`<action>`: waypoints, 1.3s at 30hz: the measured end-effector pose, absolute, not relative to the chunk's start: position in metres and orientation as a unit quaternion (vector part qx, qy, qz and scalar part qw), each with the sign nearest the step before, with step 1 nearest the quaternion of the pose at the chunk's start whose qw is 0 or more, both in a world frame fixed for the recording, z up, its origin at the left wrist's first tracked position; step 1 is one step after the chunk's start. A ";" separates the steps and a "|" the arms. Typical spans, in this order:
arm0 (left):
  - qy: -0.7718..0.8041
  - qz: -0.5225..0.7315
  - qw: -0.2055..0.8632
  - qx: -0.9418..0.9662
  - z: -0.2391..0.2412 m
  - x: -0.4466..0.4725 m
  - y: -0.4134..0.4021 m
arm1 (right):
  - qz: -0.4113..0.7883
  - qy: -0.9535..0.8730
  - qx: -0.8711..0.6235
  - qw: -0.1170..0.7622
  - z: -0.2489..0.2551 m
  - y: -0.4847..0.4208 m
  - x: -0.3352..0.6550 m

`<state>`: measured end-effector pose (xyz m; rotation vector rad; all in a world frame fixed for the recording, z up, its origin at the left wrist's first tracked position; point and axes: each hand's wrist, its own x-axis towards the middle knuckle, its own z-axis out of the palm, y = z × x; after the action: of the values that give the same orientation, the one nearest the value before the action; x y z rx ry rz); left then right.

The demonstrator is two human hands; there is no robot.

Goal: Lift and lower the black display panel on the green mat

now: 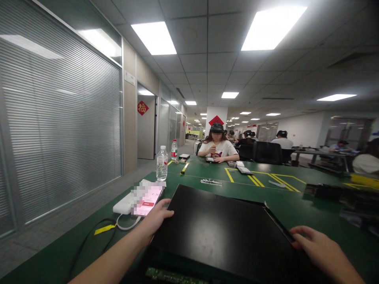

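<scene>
A large flat black panel (219,232) lies in front of me on the green table (290,201). My left hand (155,219) grips its left edge, thumb on top. My right hand (318,246) holds its right edge, fingers curled round the rim. A strip of green circuit board (171,276) shows under the panel's near edge.
A lit phone (147,199) rests on a white power bank (126,203) with a cable, left of the panel. Two water bottles (162,163) stand further back. A seated person (218,148) faces me across the table; others sit behind. Black parts (340,193) lie at the right. Yellow tape marks the table.
</scene>
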<state>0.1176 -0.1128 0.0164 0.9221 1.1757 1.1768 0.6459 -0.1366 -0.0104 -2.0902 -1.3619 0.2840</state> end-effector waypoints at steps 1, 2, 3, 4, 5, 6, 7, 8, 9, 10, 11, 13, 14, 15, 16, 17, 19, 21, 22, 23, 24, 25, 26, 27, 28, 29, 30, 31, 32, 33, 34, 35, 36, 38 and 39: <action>0.500 0.501 0.585 0.397 0.017 0.116 -0.113 | 0.111 -0.513 -0.792 0.311 -0.010 -0.137 0.646; 0.496 0.497 0.588 0.401 0.017 0.115 -0.112 | 0.115 -0.512 -0.793 0.310 -0.010 -0.137 0.646; 0.493 0.497 0.589 0.404 0.016 0.115 -0.111 | 0.119 -0.512 -0.792 0.308 -0.009 -0.137 0.646; 0.490 0.503 0.586 0.405 0.014 0.114 -0.110 | 0.122 -0.513 -0.792 0.306 -0.007 -0.137 0.645; 0.485 0.511 0.582 0.406 0.012 0.114 -0.109 | 0.124 -0.514 -0.792 0.305 -0.006 -0.138 0.645; 0.478 0.522 0.578 0.406 0.009 0.114 -0.107 | 0.126 -0.515 -0.792 0.303 -0.005 -0.138 0.644; 0.470 0.534 0.573 0.405 0.006 0.115 -0.105 | 0.128 -0.515 -0.793 0.301 -0.005 -0.138 0.643; 0.462 0.544 0.571 0.405 0.004 0.115 -0.103 | 0.129 -0.513 -0.794 0.299 -0.004 -0.138 0.643; 0.456 0.550 0.571 0.405 0.001 0.115 -0.101 | 0.130 -0.511 -0.796 0.298 -0.004 -0.139 0.642; 0.451 0.554 0.571 0.404 0.000 0.115 -0.100 | 0.130 -0.508 -0.797 0.298 -0.005 -0.138 0.643; 0.449 0.555 0.572 0.404 -0.002 0.116 -0.098 | 0.130 -0.508 -0.797 0.300 -0.006 -0.138 0.643; 0.451 0.555 0.572 0.402 -0.003 0.115 -0.097 | 0.130 -0.506 -0.796 0.306 -0.008 -0.137 0.645; 0.452 0.554 0.573 0.401 -0.002 0.115 -0.097 | 0.131 -0.506 -0.795 0.308 -0.009 -0.136 0.646; 0.453 0.552 0.574 0.401 -0.002 0.115 -0.098 | 0.130 -0.508 -0.794 0.308 -0.010 -0.136 0.647; 0.454 0.551 0.575 0.401 -0.001 0.115 -0.098 | 0.127 -0.509 -0.794 0.308 -0.011 -0.135 0.647; 0.454 0.550 0.575 0.402 0.000 0.115 -0.099 | 0.123 -0.512 -0.793 0.307 -0.012 -0.135 0.648; 0.450 0.547 0.577 0.405 0.002 0.114 -0.101 | 0.117 -0.515 -0.792 0.307 -0.011 -0.135 0.648; 0.448 0.541 0.583 0.408 0.004 0.114 -0.102 | 0.118 -0.513 -0.793 0.307 -0.010 -0.136 0.646; 0.448 0.536 0.587 0.409 0.005 0.113 -0.103 | 0.120 -0.511 -0.794 0.306 -0.009 -0.137 0.645; 0.449 0.533 0.592 0.406 0.006 0.113 -0.103 | 0.122 -0.508 -0.796 0.307 -0.008 -0.138 0.644; 0.452 0.532 0.594 0.400 0.007 0.113 -0.104 | 0.123 -0.506 -0.797 0.308 -0.007 -0.138 0.642; 0.455 0.533 0.596 0.392 0.008 0.114 -0.104 | 0.124 -0.505 -0.797 0.308 -0.005 -0.139 0.641; 0.455 0.534 0.599 0.386 0.009 0.114 -0.105 | 0.125 -0.504 -0.797 0.307 -0.004 -0.140 0.640; 0.454 0.534 0.604 0.380 0.010 0.114 -0.105 | 0.128 -0.505 -0.797 0.306 -0.002 -0.140 0.639; 0.452 0.533 0.609 0.374 0.012 0.115 -0.105 | 0.131 -0.506 -0.796 0.305 -0.001 -0.141 0.638; 0.450 0.535 0.613 0.369 0.013 0.115 -0.106 | 0.134 -0.507 -0.796 0.303 0.000 -0.141 0.637; 0.445 0.537 0.617 0.365 0.014 0.116 -0.106 | 0.137 -0.507 -0.795 0.303 0.001 -0.142 0.636; 0.438 0.541 0.620 0.362 0.015 0.116 -0.107 | 0.141 -0.506 -0.795 0.304 0.002 -0.143 0.635; 0.430 0.544 0.623 0.361 0.016 0.116 -0.107 | 0.144 -0.505 -0.795 0.305 0.003 -0.143 0.634; 0.420 0.545 0.628 0.364 0.016 0.116 -0.108 | 0.146 -0.503 -0.794 0.307 0.003 -0.144 0.633; 0.409 0.542 0.635 0.368 0.016 0.116 -0.108 | 0.148 -0.502 -0.794 0.309 0.004 -0.144 0.632; 0.400 0.540 0.640 0.372 0.016 0.116 -0.108 | 0.148 -0.502 -0.794 0.310 0.004 -0.145 0.632; 0.394 0.539 0.644 0.374 0.015 0.116 -0.107 | 0.147 -0.502 -0.793 0.312 0.004 -0.145 0.631; 0.395 0.541 0.644 0.369 0.013 0.116 -0.106 | 0.143 -0.501 -0.794 0.313 0.004 -0.145 0.630; 0.400 0.545 0.642 0.362 0.012 0.117 -0.105 | 0.141 -0.500 -0.794 0.315 0.004 -0.145 0.630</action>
<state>0.1167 -0.1047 0.0124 0.8256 0.9114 1.2427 0.6300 -0.1449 0.0036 -2.0912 -1.3181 0.3723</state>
